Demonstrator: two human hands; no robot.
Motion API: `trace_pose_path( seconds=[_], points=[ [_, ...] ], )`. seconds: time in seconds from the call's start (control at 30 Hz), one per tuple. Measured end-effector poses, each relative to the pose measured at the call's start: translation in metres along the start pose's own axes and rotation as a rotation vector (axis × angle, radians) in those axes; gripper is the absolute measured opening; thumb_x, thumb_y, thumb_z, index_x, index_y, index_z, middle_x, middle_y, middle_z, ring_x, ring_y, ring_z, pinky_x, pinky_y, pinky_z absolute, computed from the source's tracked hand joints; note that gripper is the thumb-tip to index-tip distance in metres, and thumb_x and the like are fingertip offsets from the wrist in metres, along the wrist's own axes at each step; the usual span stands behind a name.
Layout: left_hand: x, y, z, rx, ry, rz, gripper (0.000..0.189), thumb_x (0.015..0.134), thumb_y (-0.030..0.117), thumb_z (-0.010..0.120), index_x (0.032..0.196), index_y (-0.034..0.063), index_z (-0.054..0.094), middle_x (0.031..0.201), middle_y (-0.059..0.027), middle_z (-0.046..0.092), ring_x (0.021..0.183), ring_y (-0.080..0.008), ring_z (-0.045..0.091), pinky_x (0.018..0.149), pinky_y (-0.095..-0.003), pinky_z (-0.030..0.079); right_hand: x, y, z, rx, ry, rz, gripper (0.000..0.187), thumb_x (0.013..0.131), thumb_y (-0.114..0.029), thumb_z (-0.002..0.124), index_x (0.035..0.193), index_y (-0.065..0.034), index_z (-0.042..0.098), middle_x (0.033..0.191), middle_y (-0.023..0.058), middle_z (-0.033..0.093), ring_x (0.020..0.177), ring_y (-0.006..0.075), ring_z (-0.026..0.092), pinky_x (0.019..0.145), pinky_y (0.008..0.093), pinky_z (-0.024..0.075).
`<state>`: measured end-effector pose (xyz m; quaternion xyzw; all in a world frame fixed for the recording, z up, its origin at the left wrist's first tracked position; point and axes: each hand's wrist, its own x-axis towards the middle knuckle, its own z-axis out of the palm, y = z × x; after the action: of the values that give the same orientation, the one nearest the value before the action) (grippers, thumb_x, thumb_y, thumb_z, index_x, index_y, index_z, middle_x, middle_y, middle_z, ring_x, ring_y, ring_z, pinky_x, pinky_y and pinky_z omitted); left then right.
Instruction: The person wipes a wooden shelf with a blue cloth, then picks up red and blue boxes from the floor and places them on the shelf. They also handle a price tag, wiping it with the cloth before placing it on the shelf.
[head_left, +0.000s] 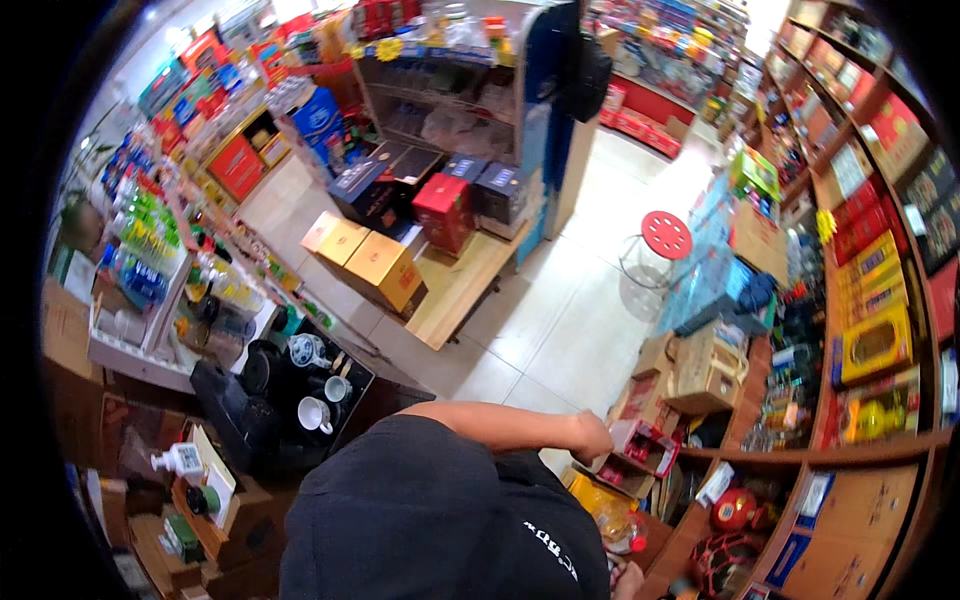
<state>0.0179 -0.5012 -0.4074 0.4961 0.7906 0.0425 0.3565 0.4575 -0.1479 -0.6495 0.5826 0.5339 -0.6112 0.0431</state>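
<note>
My left arm reaches across to the right. My left hand (592, 439) is bent at the wrist beside an opened red-and-white carton (646, 448) on the right-hand shelving. Its fingers are hidden, so a hold on the carton cannot be confirmed. My right hand (628, 580) is low in the view, partly covered by my black shirt (397, 510); what its fingers do is unclear. Between the hands lie a yellow package (592, 493) and a clear plastic bottle (616, 525) of yellowish liquid with a red cap (638, 543).
Wooden shelves (817, 454) packed with boxes and bottles curve along the right. A red round stool (666, 235) stands on the tiled floor (495, 360). Boxes sit on a low wooden platform (450, 296). A black tea tray (352, 409) with cups is at left.
</note>
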Motion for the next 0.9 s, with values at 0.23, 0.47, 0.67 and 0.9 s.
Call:
trace_pose_path(
  seconds=[0.23, 0.47, 0.67, 0.9],
  points=[
    [-0.09, -0.102, -0.018, -0.26, 0.204, -0.369, 0.045, 0.088, 0.039, 0.074, 0.118, 0.0079, 0.066, 0.106, -0.0169, 0.074, 0.104, -0.0399, 0.07, 0.086, -0.0537, 0.056, -0.01, -0.23, 0.206, -0.401, -0.242, -0.116, 0.019, 0.106, -0.023, 0.058, 0.106, -0.0042, 0.06, 0.082, 0.0068, 0.064, 0.059, 0.0157, 0.057, 0.049, 0.0315, 0.0489],
    [-0.099, -0.137, -0.007, -0.458, 0.248, -0.533, 0.046, 0.089, 0.041, 0.074, 0.118, 0.0068, 0.065, 0.107, -0.0168, 0.074, 0.105, -0.0404, 0.069, 0.087, -0.053, 0.056, 0.047, -0.31, 0.299, -0.59, -0.506, -0.054, 0.015, 0.103, -0.016, 0.06, 0.115, -0.0063, 0.06, 0.084, 0.0088, 0.066, 0.06, 0.0174, 0.059, 0.049, 0.0318, 0.047],
    [-0.068, -0.158, -0.043, -0.511, 0.325, -0.619, 0.05, 0.088, 0.044, 0.075, 0.121, 0.0073, 0.067, 0.108, -0.0164, 0.074, 0.106, -0.0387, 0.07, 0.085, -0.052, 0.057, 0.104, -0.384, 0.332, -0.707, -0.513, -0.093, 0.01, 0.102, -0.014, 0.06, 0.104, -0.0049, 0.063, 0.081, 0.0068, 0.066, 0.058, 0.0186, 0.06, 0.047, 0.0347, 0.047],
    [-0.053, -0.176, -0.105, -0.562, 0.599, -0.643, 0.059, 0.093, 0.062, 0.063, 0.098, 0.0044, 0.071, 0.091, -0.0185, 0.073, 0.091, -0.0407, 0.069, 0.079, -0.0521, 0.054, 0.173, -0.444, 0.387, -0.797, -0.593, -0.13, 0.015, 0.102, -0.013, 0.059, 0.098, 0.0016, 0.058, 0.078, 0.0101, 0.065, 0.056, 0.0191, 0.061, 0.045, 0.0362, 0.0485]
  ],
)
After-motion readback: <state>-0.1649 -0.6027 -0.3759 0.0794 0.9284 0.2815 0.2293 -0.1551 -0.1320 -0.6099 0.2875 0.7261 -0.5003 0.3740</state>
